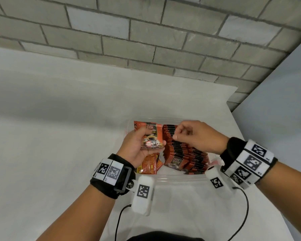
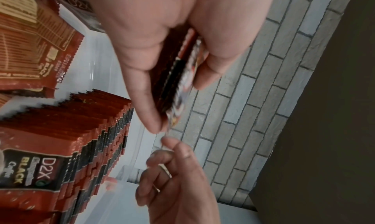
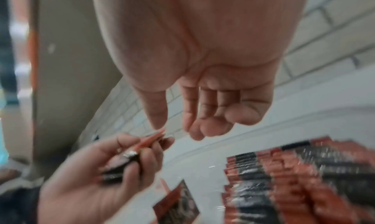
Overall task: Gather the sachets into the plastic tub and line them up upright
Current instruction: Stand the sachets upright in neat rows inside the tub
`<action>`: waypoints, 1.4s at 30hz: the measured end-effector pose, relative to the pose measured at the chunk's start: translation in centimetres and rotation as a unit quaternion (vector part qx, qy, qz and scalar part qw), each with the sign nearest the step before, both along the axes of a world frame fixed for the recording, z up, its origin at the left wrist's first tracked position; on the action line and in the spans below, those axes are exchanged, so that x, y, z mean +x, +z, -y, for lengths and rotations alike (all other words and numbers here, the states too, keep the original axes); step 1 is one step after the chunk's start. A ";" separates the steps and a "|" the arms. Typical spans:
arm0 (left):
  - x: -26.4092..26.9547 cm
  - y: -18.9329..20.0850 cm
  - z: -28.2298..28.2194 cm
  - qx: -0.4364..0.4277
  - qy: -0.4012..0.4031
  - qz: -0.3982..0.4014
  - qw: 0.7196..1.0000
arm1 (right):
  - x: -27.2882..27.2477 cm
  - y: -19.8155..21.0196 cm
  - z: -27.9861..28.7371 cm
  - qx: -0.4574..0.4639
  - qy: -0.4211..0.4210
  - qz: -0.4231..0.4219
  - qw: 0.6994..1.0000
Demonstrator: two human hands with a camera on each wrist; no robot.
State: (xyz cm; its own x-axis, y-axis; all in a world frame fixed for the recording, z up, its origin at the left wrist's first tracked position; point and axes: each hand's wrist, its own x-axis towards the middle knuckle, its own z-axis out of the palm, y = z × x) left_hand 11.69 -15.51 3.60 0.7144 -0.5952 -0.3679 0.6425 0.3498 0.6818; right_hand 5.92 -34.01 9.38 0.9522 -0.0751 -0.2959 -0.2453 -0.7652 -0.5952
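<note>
A clear plastic tub stands on the white table. Inside it, red-and-black sachets are lined up upright in rows, also seen in the left wrist view. A few loose sachets lie flat in the tub's left part. My left hand hovers over that side and holds a small stack of sachets between thumb and fingers. My right hand hangs above the rows with fingers loosely curled and nothing in it. Its thumb tip touches the corner of the held stack.
The white table stretches left and back to a grey brick wall. Its right edge runs close beside the tub, with a grey panel beyond. Black cables hang from both wrist units near my body.
</note>
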 end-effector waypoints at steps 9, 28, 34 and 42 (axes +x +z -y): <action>-1.3 0.2 0.9 0.043 -0.076 0.080 0.993 | -1.6 -2.0 -1.7 0.184 -0.106 0.113 0.971; 0.5 -1.1 0.8 0.086 0.059 0.086 0.991 | -0.5 -0.7 0.2 -0.045 0.090 -0.088 0.991; 0.9 -1.7 0.7 0.076 0.058 0.083 0.992 | 0.2 -3.0 -0.3 -0.176 0.154 -0.132 0.963; 1.1 -1.8 0.6 0.064 0.045 0.078 0.994 | 0.6 -3.2 -0.8 -0.313 0.205 -0.156 0.914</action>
